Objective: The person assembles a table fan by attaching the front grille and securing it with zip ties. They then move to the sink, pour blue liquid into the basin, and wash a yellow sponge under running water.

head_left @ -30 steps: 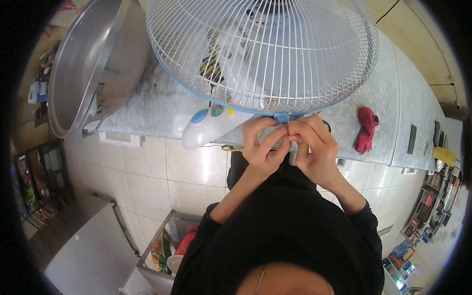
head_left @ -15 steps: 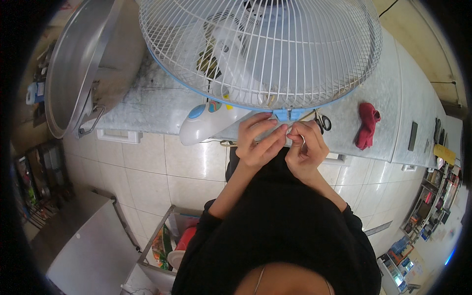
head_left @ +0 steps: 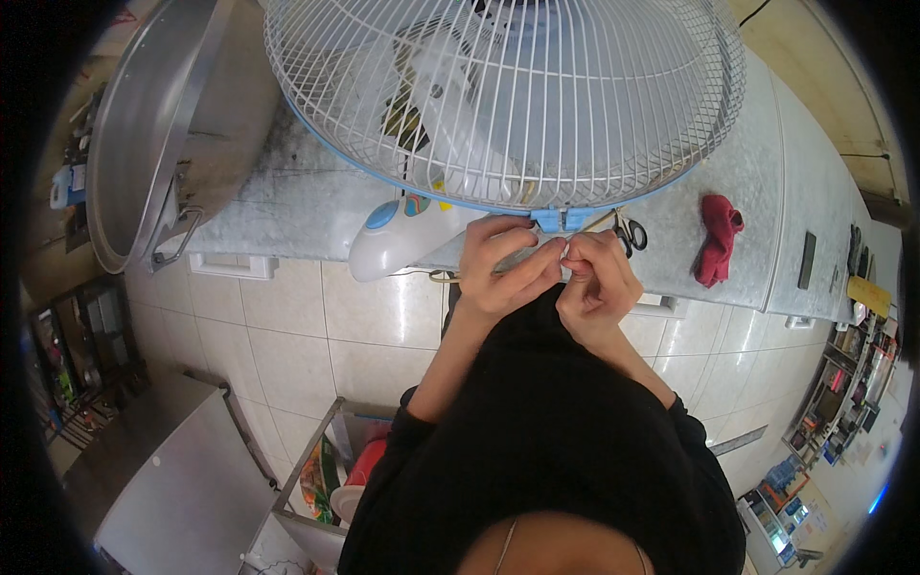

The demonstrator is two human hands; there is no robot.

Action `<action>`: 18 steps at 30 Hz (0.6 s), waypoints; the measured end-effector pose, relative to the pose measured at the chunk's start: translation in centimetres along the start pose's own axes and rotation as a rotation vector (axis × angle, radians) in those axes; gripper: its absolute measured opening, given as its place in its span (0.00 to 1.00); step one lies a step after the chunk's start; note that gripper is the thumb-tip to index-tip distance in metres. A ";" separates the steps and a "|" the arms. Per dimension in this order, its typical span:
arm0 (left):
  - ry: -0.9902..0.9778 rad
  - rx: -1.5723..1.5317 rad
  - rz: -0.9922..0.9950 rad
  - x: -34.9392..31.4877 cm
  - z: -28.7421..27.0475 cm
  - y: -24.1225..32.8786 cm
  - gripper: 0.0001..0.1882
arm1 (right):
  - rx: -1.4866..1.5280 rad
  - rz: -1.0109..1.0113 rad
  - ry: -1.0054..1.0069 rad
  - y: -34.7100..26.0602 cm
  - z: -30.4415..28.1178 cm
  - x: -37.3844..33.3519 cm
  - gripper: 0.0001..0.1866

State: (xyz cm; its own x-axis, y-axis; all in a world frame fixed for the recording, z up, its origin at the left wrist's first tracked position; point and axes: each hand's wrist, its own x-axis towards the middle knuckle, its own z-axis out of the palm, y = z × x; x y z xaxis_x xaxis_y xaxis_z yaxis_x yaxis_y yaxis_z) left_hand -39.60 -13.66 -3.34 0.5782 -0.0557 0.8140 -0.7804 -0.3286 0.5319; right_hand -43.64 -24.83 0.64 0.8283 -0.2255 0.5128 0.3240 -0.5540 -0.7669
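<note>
A large fan (head_left: 498, 105) with a white wire guard and a blue rim lies tilted on the metal worktop. At the rim's near edge sits a blue clip (head_left: 561, 220). Just below it, my left hand (head_left: 496, 271) and my right hand (head_left: 596, 286) meet at the fingertips. Both are pinched closed around a tiny whitish thing, too small to make out. The left index finger is close to the clip; whether it touches cannot be told. Behind my right fingers lie dark-handled scissors (head_left: 629, 233). The fan's white base (head_left: 398, 244) with a blue button shows left of my left hand.
A big metal pot (head_left: 225, 125) stands on its side at the left of the worktop (head_left: 297, 216). A crumpled red cloth (head_left: 717, 240) and a dark flat object (head_left: 807, 261) lie to the right. An open drawer (head_left: 321, 460) with packages is below left.
Hands stay together at the same spot, with the fingers shifting slightly and the right fingers curling in more. The fan has edged a little to the left in view.
</note>
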 end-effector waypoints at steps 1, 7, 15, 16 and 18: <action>-0.001 0.004 -0.016 -0.1 0.0 0.1 0.20 | -0.002 -0.002 0.002 0.1 0.0 0.0 0.11; 0.040 -0.007 -0.102 0.0 0.2 0.7 0.17 | -0.031 -0.044 0.011 0.5 0.4 0.0 0.11; 0.116 -0.031 -0.152 0.8 -0.4 0.1 0.15 | -0.014 0.071 -0.011 0.7 -0.9 0.0 0.10; 0.110 -0.052 -0.161 0.8 -0.4 0.0 0.15 | 0.015 0.113 -0.005 0.7 -1.1 0.2 0.09; 0.118 -0.071 -0.172 0.8 -0.5 0.0 0.15 | 0.136 0.246 -0.057 0.2 -1.7 0.7 0.07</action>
State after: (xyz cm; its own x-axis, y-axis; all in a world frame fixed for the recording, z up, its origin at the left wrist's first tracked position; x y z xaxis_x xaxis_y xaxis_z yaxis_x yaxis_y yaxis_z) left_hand -39.28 -13.23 -2.55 0.6758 0.1071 0.7292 -0.6900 -0.2561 0.6770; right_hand -43.76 -26.52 1.51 0.9126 -0.2922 0.2859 0.1656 -0.3749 -0.9121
